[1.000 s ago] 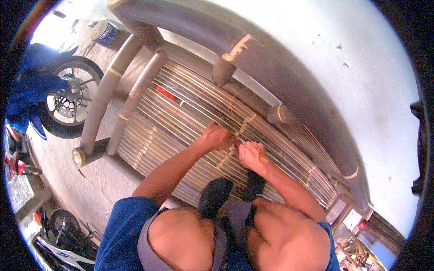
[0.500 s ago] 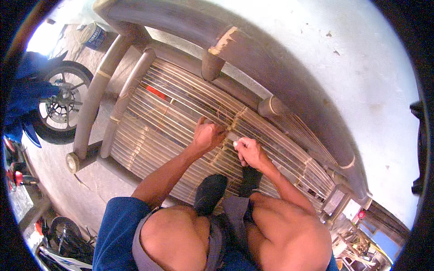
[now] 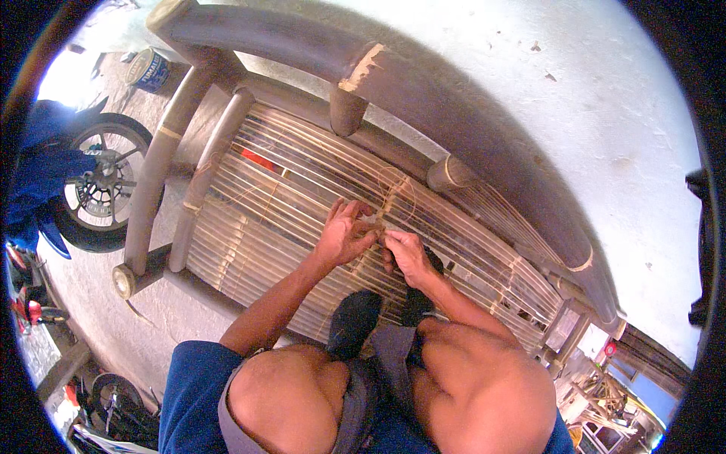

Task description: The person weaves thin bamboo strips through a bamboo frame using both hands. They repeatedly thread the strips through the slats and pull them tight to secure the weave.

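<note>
A bamboo bench [image 3: 423, 91] with thick dark poles and a seat of thin pale slats [image 3: 257, 219] stands against a white wall. My left hand [image 3: 344, 233] rests on the slats near the seat's middle, fingers spread and pinching a thin pale binding strand. My right hand [image 3: 404, 253] is right beside it, fingers closed on the same strand where it loops [image 3: 397, 193] around the slats. Both hands nearly touch. My bare knees and dark footwear [image 3: 354, 321] show below, at the seat's front edge.
A motorcycle wheel [image 3: 98, 181] with blue bodywork stands at the left on the concrete floor. A round tin [image 3: 147, 69] sits beyond the bench's left end. A small red object [image 3: 261, 160] shows through the slats. Clutter lies at lower right.
My hands stay together at the seat's middle, working the strand. My left fingers have spread wider, and a loop of strand now stands above them. The view has shifted slightly.
</note>
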Demonstrator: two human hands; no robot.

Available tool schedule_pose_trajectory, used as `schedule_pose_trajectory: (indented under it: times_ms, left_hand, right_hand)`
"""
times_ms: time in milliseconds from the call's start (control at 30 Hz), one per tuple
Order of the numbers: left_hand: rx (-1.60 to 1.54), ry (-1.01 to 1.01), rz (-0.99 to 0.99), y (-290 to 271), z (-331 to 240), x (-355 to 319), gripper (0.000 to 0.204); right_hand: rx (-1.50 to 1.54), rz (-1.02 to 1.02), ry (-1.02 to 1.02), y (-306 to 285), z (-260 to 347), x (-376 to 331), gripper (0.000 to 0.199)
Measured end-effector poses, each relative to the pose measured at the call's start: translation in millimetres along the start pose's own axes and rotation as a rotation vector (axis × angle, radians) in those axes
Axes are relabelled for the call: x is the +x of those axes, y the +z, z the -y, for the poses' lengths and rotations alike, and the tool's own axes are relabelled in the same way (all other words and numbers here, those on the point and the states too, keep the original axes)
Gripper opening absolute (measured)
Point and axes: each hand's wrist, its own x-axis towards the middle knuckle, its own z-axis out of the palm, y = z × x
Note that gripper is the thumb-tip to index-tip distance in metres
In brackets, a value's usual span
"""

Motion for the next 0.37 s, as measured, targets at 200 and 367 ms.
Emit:
schedule_pose_trajectory:
  times_ms: [200, 367]
  left_hand:
    - [0.032, 0.053, -0.013, -6, -3, 0, 0.023]
    - [-0.055, 0.078, -0.027, -4, 0, -5, 0.026]
  right_hand:
    - [-0.683, -0.159, -0.328, 7, 11, -2, 0.019]
    - [-0.941, -0.223, -0.234, 11, 37, 10, 0.041]
